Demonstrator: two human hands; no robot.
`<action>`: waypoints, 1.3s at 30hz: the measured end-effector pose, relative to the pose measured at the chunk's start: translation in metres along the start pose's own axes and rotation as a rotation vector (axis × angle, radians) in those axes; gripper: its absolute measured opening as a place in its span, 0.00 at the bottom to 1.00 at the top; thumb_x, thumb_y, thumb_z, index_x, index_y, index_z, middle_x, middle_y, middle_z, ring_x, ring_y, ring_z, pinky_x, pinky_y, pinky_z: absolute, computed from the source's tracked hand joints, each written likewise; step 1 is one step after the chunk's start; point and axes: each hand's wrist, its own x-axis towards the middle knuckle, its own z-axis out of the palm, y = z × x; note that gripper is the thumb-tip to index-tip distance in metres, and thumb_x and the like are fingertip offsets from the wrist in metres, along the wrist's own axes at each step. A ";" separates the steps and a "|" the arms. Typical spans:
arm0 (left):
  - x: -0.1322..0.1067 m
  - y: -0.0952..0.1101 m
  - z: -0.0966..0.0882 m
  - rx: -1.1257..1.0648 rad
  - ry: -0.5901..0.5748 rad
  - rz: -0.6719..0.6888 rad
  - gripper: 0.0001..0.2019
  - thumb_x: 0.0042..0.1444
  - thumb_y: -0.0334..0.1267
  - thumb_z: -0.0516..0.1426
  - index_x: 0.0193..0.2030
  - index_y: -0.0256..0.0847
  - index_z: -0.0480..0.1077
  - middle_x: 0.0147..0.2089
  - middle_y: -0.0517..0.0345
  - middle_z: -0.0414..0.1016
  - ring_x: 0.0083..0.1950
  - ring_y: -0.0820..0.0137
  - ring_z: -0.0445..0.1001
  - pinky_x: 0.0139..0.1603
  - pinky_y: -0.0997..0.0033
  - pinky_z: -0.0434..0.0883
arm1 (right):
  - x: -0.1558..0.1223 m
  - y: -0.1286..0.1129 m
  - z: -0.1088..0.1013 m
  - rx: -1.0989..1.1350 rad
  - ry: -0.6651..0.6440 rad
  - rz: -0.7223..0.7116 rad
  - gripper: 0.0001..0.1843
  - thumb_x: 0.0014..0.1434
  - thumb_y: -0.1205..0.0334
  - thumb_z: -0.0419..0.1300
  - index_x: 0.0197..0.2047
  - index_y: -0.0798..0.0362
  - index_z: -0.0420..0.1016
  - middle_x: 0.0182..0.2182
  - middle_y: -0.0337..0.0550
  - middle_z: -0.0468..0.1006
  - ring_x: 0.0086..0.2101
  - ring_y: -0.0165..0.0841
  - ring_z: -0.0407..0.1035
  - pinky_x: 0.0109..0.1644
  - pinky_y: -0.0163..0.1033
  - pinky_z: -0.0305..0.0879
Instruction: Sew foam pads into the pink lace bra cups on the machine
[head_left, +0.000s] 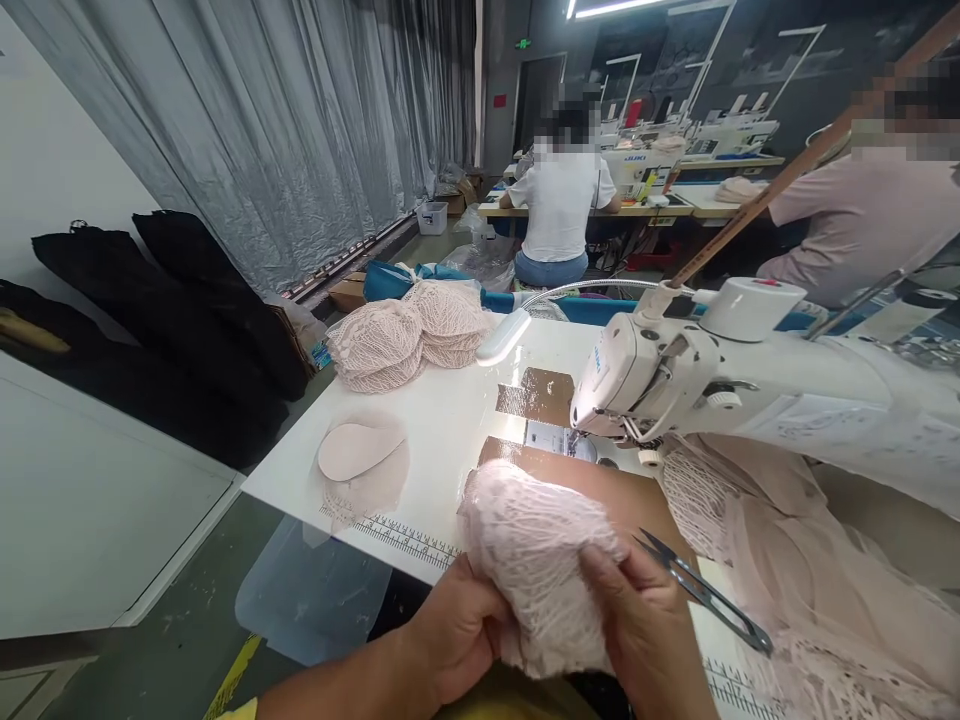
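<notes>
Worktable (450, 425) before the sewing machine (750, 390): our left hand (457, 630) and right hand (645, 635) grip the lace cup (536, 560); we'd best point the snips (705, 592) away.

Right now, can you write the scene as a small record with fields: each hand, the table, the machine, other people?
Left hand: grips the pink lace piece from the left.
Right hand: grips the same piece; thread snips stick out from its fingers.
Table: white; bears a stack of lace cups and flat oval pads.
Sewing machine: white, behind the hands.
Other people: person in a white shirt and person in a pink shirt, seated farther back.
</notes>
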 end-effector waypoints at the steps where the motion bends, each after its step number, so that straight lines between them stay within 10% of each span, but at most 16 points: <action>1: -0.002 0.002 -0.005 0.054 -0.002 -0.014 0.11 0.36 0.24 0.59 0.31 0.34 0.77 0.28 0.54 0.77 0.29 0.70 0.74 0.32 0.75 0.69 | 0.004 -0.003 -0.005 0.045 0.039 -0.030 0.13 0.42 0.53 0.72 0.31 0.49 0.81 0.26 0.41 0.80 0.27 0.37 0.73 0.31 0.41 0.73; 5: -0.015 0.037 -0.026 0.501 -0.209 0.070 0.10 0.42 0.25 0.55 0.14 0.35 0.66 0.17 0.57 0.68 0.21 0.75 0.67 0.24 0.76 0.63 | 0.015 -0.015 -0.024 -0.043 0.054 -0.143 0.11 0.43 0.53 0.72 0.28 0.48 0.77 0.24 0.38 0.78 0.25 0.33 0.71 0.30 0.37 0.71; 7: -0.019 0.061 -0.028 0.745 -0.156 0.331 0.05 0.47 0.28 0.56 0.26 0.36 0.73 0.30 0.53 0.75 0.33 0.70 0.72 0.37 0.71 0.69 | 0.012 -0.019 -0.024 -0.219 -0.100 -0.132 0.11 0.46 0.52 0.70 0.28 0.50 0.77 0.25 0.40 0.77 0.26 0.33 0.71 0.30 0.36 0.70; 9: -0.019 0.081 -0.023 0.960 -0.155 0.516 0.20 0.47 0.35 0.62 0.49 0.39 0.72 0.53 0.47 0.72 0.53 0.60 0.69 0.55 0.62 0.66 | 0.005 -0.021 -0.015 -0.386 -0.305 -0.131 0.10 0.50 0.53 0.67 0.30 0.50 0.76 0.27 0.40 0.77 0.29 0.34 0.71 0.32 0.35 0.69; 13: -0.007 0.091 -0.011 1.171 -0.291 0.334 0.28 0.44 0.45 0.66 0.53 0.40 0.69 0.48 0.52 0.72 0.48 0.62 0.69 0.51 0.66 0.67 | -0.006 -0.023 0.008 -0.588 -0.568 -0.165 0.09 0.57 0.54 0.61 0.31 0.50 0.76 0.27 0.38 0.77 0.28 0.32 0.70 0.33 0.34 0.67; 18: 0.004 0.076 -0.010 1.079 -0.335 0.201 0.14 0.50 0.44 0.63 0.37 0.35 0.70 0.29 0.63 0.63 0.30 0.76 0.61 0.30 0.78 0.60 | -0.002 -0.023 0.011 -0.638 -0.457 -0.271 0.12 0.58 0.53 0.59 0.28 0.49 0.76 0.31 0.40 0.78 0.33 0.36 0.72 0.36 0.35 0.66; 31: 0.022 0.076 -0.002 0.993 -0.337 0.208 0.15 0.55 0.46 0.59 0.30 0.34 0.67 0.27 0.62 0.59 0.29 0.76 0.56 0.30 0.76 0.57 | 0.007 -0.020 0.008 -0.660 -0.221 -0.324 0.13 0.56 0.54 0.61 0.23 0.50 0.72 0.27 0.39 0.77 0.29 0.34 0.70 0.34 0.36 0.63; 39: 0.031 0.072 -0.002 1.015 -0.369 0.252 0.13 0.58 0.44 0.57 0.32 0.34 0.69 0.29 0.61 0.62 0.30 0.76 0.59 0.31 0.77 0.59 | 0.014 -0.018 0.002 -0.481 -0.196 -0.074 0.15 0.50 0.50 0.66 0.36 0.51 0.77 0.28 0.40 0.78 0.31 0.35 0.71 0.36 0.37 0.66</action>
